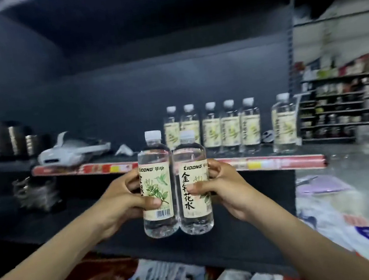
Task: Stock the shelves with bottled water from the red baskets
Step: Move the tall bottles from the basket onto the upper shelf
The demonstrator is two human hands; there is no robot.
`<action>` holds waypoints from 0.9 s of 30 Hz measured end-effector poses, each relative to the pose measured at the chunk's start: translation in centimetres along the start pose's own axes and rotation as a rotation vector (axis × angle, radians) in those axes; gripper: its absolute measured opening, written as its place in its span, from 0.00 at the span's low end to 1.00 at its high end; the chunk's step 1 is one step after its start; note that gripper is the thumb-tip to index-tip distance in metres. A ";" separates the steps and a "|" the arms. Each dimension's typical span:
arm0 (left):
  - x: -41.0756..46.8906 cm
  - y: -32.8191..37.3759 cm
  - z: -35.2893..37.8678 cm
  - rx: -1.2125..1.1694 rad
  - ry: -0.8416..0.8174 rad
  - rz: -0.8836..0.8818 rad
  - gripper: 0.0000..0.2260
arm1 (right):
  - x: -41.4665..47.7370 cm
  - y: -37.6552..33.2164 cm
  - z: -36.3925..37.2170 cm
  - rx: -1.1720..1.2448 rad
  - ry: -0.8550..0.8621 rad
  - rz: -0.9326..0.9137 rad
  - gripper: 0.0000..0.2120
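My left hand (125, 199) grips a clear water bottle (154, 160) with a cream label and white cap. My right hand (223, 187) grips a second, matching bottle (189, 160). The two bottles are upright and touch side by side in front of the dark shelf (204, 160). On that shelf stand several more of the same bottles (230, 126) in a row, with one bottle (284, 123) apart at the right end. No red basket is plainly visible.
A white appliance (71, 151) and steel pots (9, 142) sit on the shelf's left part. A red price strip (274, 163) runs along the shelf edge. Plastic bags (342, 220) lie on the floor at right. Stocked aisle shelves (346, 106) stand beyond.
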State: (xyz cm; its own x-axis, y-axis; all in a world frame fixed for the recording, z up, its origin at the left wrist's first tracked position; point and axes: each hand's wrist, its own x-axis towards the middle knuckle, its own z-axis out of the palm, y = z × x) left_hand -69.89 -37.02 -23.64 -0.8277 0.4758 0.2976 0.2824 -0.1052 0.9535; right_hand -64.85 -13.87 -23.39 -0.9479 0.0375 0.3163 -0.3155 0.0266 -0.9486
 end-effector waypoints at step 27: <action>27.0 1.9 25.3 -0.058 -0.208 0.085 0.46 | 5.6 -5.8 -27.6 -0.172 0.571 -0.154 0.21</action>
State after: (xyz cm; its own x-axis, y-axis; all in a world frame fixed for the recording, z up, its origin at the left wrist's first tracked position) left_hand -79.44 -2.26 -14.98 -0.6829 0.6319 0.3665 0.3133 -0.1999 0.9284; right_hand -67.06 13.79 -15.72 -0.7037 0.5482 0.4520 -0.3903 0.2333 -0.8906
